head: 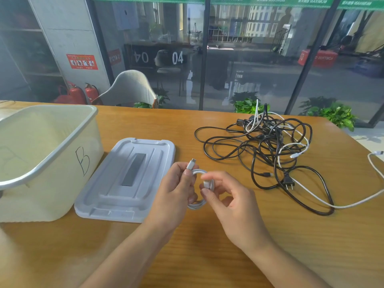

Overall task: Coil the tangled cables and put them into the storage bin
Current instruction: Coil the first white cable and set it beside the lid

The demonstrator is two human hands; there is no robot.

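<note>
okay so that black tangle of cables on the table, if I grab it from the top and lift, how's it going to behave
The black cable tangle will probably be floppy: its long loops lie slack on the table and would likely dangle. White cables are threaded through it, so they may come up too. The two-prong plug at the near edge could swing.

A handwritten "B" marked the storage bin (83, 161); "04" stood on the glass wall (177, 58); "MAXIMUM" repeated along the green strip (270, 0).

Both hands hold a small coiled white cable (198, 187) just right of the grey lid (126, 181): the left hand (176, 190) grips the loop, the right hand (226, 196) apparently pinches its plug end. The storage bin (47, 163) stands left of the lid, the tangled cables (270, 146) farther right.
</note>
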